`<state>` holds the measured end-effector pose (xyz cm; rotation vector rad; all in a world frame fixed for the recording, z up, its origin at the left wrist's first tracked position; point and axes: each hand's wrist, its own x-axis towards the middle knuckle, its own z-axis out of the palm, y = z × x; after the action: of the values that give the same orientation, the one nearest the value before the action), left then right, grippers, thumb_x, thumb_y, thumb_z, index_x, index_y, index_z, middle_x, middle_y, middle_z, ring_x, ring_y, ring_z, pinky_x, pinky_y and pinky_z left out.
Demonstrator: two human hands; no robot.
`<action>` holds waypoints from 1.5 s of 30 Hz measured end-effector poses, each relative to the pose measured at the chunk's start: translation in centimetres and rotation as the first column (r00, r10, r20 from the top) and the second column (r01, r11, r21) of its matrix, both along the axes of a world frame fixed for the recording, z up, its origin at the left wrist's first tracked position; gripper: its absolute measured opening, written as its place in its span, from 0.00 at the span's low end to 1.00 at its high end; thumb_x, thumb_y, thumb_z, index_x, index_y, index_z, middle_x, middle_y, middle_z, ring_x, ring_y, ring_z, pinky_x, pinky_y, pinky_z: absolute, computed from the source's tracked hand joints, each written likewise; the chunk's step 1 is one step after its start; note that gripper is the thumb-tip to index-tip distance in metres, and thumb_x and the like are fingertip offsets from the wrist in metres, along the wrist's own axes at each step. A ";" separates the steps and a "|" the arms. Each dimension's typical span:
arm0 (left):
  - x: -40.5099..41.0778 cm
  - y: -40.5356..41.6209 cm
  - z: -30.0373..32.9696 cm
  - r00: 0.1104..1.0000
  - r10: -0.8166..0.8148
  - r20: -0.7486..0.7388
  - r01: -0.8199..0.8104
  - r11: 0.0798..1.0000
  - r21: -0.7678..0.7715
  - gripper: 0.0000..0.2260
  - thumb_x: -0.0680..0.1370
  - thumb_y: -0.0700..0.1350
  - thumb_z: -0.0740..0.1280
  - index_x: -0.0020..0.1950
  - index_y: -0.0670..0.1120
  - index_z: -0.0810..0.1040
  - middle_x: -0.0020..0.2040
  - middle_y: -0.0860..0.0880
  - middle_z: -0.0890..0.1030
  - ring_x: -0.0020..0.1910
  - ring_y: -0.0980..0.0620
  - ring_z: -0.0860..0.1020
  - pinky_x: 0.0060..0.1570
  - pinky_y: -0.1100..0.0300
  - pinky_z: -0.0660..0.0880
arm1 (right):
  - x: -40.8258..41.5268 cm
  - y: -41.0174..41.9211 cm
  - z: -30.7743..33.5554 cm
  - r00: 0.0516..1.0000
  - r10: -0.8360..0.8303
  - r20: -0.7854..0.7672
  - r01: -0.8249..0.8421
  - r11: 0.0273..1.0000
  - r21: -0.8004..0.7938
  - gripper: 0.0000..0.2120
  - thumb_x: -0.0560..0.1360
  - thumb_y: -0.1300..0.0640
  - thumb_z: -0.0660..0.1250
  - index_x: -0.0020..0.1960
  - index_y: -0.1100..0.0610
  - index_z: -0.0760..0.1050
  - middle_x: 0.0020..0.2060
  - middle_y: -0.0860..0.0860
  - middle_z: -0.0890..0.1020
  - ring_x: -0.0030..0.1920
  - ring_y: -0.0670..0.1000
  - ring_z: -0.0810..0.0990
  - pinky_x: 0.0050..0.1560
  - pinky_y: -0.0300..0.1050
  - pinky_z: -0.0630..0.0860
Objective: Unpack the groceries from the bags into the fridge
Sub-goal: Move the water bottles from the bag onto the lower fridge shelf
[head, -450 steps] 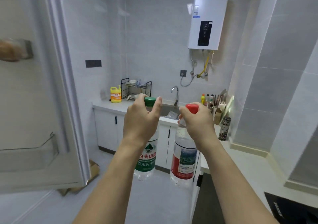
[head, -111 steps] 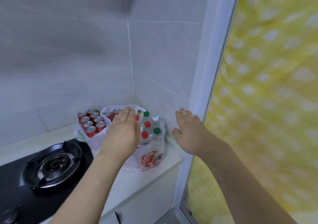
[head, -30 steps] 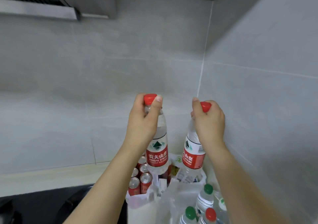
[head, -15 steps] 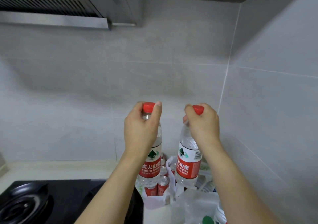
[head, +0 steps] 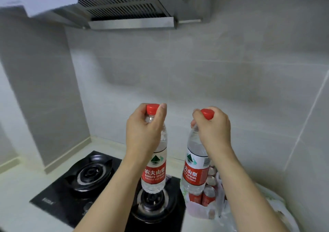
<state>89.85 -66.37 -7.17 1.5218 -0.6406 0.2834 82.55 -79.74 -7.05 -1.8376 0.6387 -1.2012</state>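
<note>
From the head view, the left hand (head: 144,130) curls its fingers round the neck of one water bottle (head: 154,167), just under its red cap, and the right hand (head: 212,130) grips a second bottle (head: 194,167) the same way. Both bottles hang upright in the air — the left one above the black gas hob (head: 85,180), the right above the bag of red cans (head: 204,198) on the bench (head: 16,212). Full of water, they look fairly heavy, with thin, smooth walls that would dent; the stiff neck is the safer hold. The red labels read "NONGFU SPRING" under Chinese characters.
</note>
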 end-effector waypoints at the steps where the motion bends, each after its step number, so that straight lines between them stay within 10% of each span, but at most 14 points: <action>1: 0.2 0.9 -0.2 0.999 0.037 0.005 -0.037 0.999 0.010 0.12 0.77 0.57 0.66 0.43 0.49 0.78 0.35 0.50 0.82 0.34 0.55 0.81 0.39 0.56 0.80 | 0.6 0.6 -0.2 0.999 0.043 -0.005 -0.043 0.999 0.006 0.10 0.73 0.52 0.66 0.38 0.57 0.75 0.30 0.47 0.82 0.31 0.44 0.78 0.34 0.40 0.72; 6: 1.0 5.9 -1.0 0.978 0.207 0.018 -0.207 0.978 0.033 0.13 0.77 0.59 0.66 0.43 0.50 0.78 0.35 0.50 0.82 0.36 0.50 0.81 0.43 0.44 0.80 | 3.6 4.8 -0.9 0.969 0.247 -0.019 -0.247 0.969 0.029 0.10 0.74 0.52 0.65 0.38 0.56 0.75 0.31 0.48 0.82 0.32 0.45 0.79 0.33 0.39 0.71; 12: 1.4 12.3 -1.4 0.914 0.404 0.035 -0.405 0.914 0.029 0.13 0.77 0.58 0.66 0.42 0.49 0.78 0.35 0.51 0.81 0.35 0.55 0.79 0.39 0.60 0.77 | 6.9 10.8 -1.0 0.891 0.455 -0.014 -0.453 0.889 0.059 0.09 0.73 0.52 0.66 0.37 0.55 0.75 0.30 0.49 0.82 0.32 0.48 0.81 0.40 0.47 0.81; 18: 1.8 19.4 -1.3 0.845 0.534 0.027 -0.535 0.844 0.032 0.13 0.77 0.59 0.66 0.43 0.49 0.78 0.36 0.51 0.81 0.38 0.52 0.80 0.44 0.45 0.80 | 10.0 17.6 -0.7 0.800 0.599 -0.028 -0.598 0.800 0.050 0.10 0.72 0.52 0.66 0.36 0.57 0.75 0.29 0.50 0.82 0.33 0.50 0.81 0.41 0.50 0.81; 35: -1.3 39.4 -0.9 0.542 0.835 0.091 -0.840 0.541 0.035 0.15 0.77 0.59 0.65 0.44 0.47 0.78 0.36 0.51 0.81 0.37 0.58 0.79 0.37 0.68 0.74 | 12.3 38.2 0.6 0.501 0.865 0.000 -0.865 0.501 0.009 0.09 0.75 0.51 0.66 0.38 0.54 0.75 0.31 0.49 0.82 0.33 0.48 0.80 0.34 0.40 0.74; 45: -7.9 49.1 -1.8 0.300 0.949 0.098 -0.954 0.297 0.043 0.18 0.76 0.63 0.60 0.46 0.49 0.75 0.37 0.50 0.80 0.37 0.57 0.78 0.38 0.61 0.78 | 9.5 50.6 -0.5 0.230 0.973 -0.036 -0.973 0.230 -0.005 0.07 0.74 0.49 0.65 0.43 0.52 0.75 0.37 0.50 0.82 0.39 0.48 0.80 0.34 0.37 0.70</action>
<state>81.94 -17.23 -8.97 1.8475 0.3664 1.2544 92.04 -29.14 -7.59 -1.7149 -0.5901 -0.2581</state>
